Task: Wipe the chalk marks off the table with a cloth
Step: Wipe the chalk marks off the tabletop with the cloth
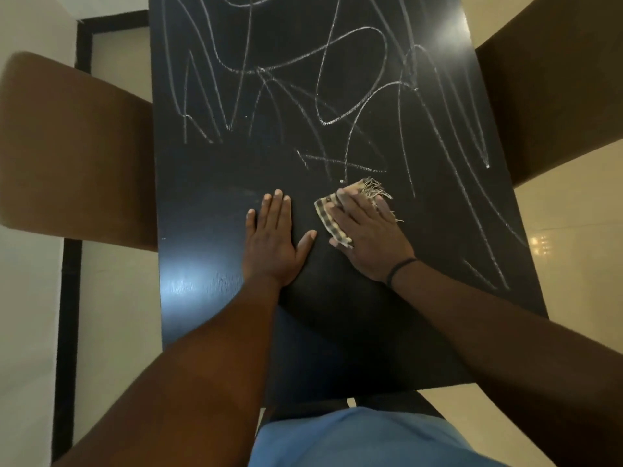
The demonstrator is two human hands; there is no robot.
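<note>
Checked fringed cloth (328,215), long axis diagonal, fringe far-right, pressed flat under right hand (365,235); left hand (273,242) flat, empty, on black table (209,203) below chalk marks (303,82).

My left hand (271,244) lies flat, palm down, fingers straight and together, thumb splayed out to the right. Left forearm runs up from bottom left. My right hand (365,237) also palm down, fingers extended and angled up-left, pressing flat, no curled grip. Dark band round right wrist. Right forearm comes in from lower right. Hands near each other, not touching.
</note>
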